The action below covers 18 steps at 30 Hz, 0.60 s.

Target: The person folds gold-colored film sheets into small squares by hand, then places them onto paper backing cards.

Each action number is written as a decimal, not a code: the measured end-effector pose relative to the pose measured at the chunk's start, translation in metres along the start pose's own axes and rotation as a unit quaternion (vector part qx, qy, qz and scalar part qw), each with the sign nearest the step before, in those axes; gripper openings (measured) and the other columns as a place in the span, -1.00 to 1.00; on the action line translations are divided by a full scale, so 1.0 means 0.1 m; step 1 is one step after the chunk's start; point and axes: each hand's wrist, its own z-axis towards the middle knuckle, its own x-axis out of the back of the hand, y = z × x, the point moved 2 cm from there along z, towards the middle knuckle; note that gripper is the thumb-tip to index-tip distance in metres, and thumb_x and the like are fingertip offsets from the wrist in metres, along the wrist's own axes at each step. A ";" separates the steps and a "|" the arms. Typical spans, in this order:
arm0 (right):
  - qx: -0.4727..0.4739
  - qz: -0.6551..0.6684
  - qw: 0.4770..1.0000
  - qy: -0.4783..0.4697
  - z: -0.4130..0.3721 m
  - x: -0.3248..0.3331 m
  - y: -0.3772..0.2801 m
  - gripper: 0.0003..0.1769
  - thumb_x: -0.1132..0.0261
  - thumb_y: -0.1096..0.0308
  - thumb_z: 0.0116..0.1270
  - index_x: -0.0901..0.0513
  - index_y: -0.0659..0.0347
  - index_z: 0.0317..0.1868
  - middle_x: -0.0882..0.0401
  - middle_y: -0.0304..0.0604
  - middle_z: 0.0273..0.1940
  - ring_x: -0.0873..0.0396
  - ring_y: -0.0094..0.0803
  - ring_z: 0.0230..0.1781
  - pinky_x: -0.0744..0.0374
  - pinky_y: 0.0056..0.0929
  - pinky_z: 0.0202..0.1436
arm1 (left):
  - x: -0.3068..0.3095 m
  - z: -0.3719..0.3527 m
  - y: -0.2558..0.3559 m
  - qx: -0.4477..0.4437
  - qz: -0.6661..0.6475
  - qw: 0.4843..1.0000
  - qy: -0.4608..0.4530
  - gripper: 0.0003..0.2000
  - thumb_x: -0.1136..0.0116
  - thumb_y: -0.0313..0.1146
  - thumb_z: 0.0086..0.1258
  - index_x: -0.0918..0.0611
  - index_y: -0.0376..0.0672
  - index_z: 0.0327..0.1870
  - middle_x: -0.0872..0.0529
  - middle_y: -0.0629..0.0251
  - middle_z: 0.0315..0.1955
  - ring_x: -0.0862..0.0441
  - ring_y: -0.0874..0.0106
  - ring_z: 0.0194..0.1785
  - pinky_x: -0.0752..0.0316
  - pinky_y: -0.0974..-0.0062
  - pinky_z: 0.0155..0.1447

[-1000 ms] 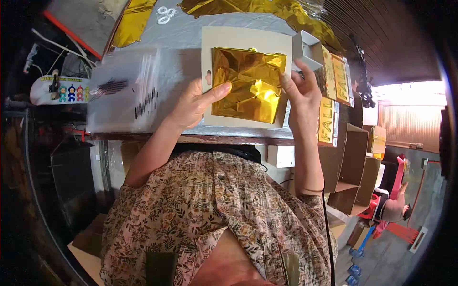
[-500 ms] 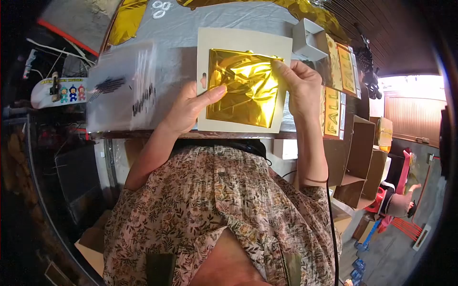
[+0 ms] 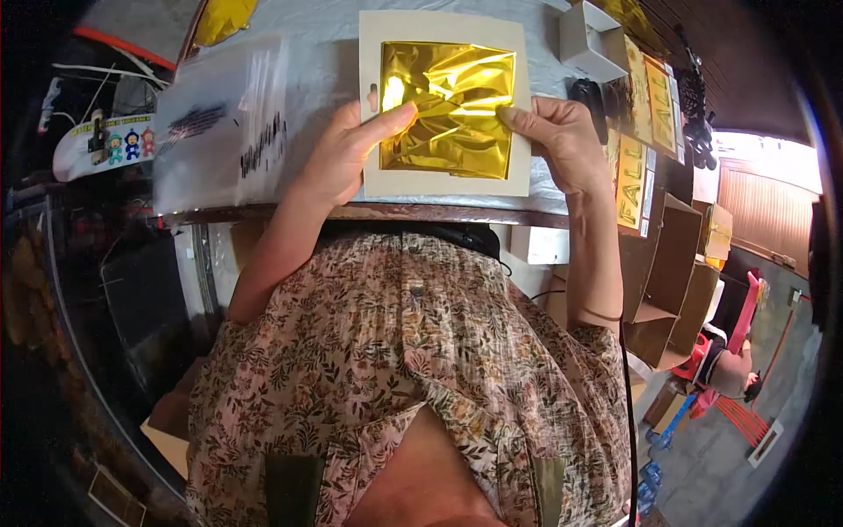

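Note:
A cream backing card (image 3: 439, 28) is held up over the table edge, with a folded sheet of shiny gold foil (image 3: 457, 97) lying flat on its face. My left hand (image 3: 351, 145) grips the card's left side, its thumb pressed on the foil. On the opposite side, my right hand (image 3: 566, 140) pinches the card, thumb on the foil's right edge. The fingers of both hands are partly hidden behind the card. A small hang hole shows near the card's left edge, beside my left hand.
A stack of clear plastic bags (image 3: 224, 132) lies left on the grey-covered table (image 3: 320, 53). At right are an open white box (image 3: 590, 44), a black object (image 3: 587, 101) and printed "FALL" packs (image 3: 634, 189). Cardboard boxes (image 3: 672, 263) stand beyond; another person (image 3: 731, 373) is at far right.
The foil now lies flatter and squarer on the card. My right hand has slid from the foil's upper right corner down to the middle of its right edge.

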 end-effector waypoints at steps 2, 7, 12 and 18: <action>0.002 -0.021 1.000 0.006 0.02 0.01 0.04 -0.78 -0.54 0.37 0.45 -0.86 0.39 -0.06 -0.86 -0.15 -0.25 -0.74 -0.58 -0.38 -0.70 -0.55 -0.27 | 0.03 -0.01 -0.01 0.003 0.019 1.000 0.011 -0.70 -0.28 -0.31 0.64 -0.65 -0.22 0.27 -0.77 0.44 0.05 -0.65 0.62 0.14 -0.49 0.53 0.31; 0.003 -0.009 1.000 0.009 0.06 0.00 0.14 -0.77 -0.53 0.35 0.46 -0.86 0.39 -0.06 -0.86 -0.16 -0.26 -0.73 -0.59 -0.40 -0.68 -0.59 -0.29 | 0.04 -0.01 0.00 -0.017 0.034 0.999 -0.010 -0.68 -0.26 -0.34 0.67 -0.64 -0.22 0.33 -0.76 0.41 0.13 -0.66 0.61 0.17 -0.54 0.52 0.31; 0.001 0.035 0.999 0.020 0.05 -0.03 0.21 -0.74 -0.50 0.36 0.50 -0.83 0.43 0.01 -0.87 -0.10 -0.20 -0.77 -0.52 -0.34 -0.73 -0.52 -0.23 | 0.05 -0.02 0.01 -0.022 0.053 0.998 -0.019 -0.69 -0.24 -0.33 0.68 -0.65 -0.22 0.33 -0.76 0.40 0.14 -0.66 0.60 0.16 -0.57 0.50 0.29; -0.009 0.061 0.998 -0.017 0.04 0.03 0.33 -0.72 -0.49 0.38 0.49 -0.81 0.44 0.06 -0.86 -0.01 -0.10 -0.81 -0.43 -0.14 -0.75 -0.43 -0.01 | 0.01 -0.01 0.04 -0.030 0.050 0.998 -0.010 -0.68 -0.24 -0.33 0.69 -0.64 -0.24 0.34 -0.76 0.38 0.15 -0.66 0.59 0.18 -0.57 0.48 0.32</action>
